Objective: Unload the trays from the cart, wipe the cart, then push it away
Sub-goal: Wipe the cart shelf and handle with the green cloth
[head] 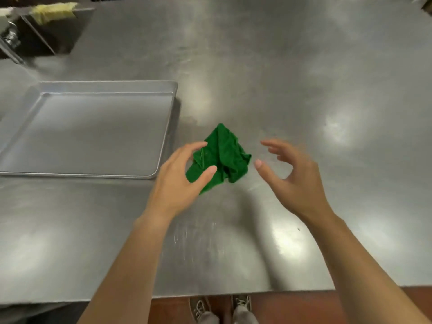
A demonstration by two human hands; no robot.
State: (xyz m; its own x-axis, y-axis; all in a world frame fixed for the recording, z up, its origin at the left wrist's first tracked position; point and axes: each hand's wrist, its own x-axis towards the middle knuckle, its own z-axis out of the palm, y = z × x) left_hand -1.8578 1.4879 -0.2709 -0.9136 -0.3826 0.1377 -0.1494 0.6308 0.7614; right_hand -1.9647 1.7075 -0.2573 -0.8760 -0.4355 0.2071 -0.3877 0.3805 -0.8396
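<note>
Bright overhead light, with several soft glare patches on the steel table [257, 66]. Diffuse shadows near its front edge. Right hand [297, 181] fingers are motion-blurred. Far corners are dark and smeared. Wide-angle bend shows on the tray [105, 86] rim. Overall slightly soft.

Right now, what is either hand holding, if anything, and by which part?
Nothing: the left hand and right hand hover open around the crumpled green cloth.

Counted on the steel surface [280, 78]: one metal sheet tray [93, 132], one crumpled green cloth [224, 155]. Two hands: left hand [177, 181], right hand [297, 181]. Two shoes [198, 307] on the floor.
</note>
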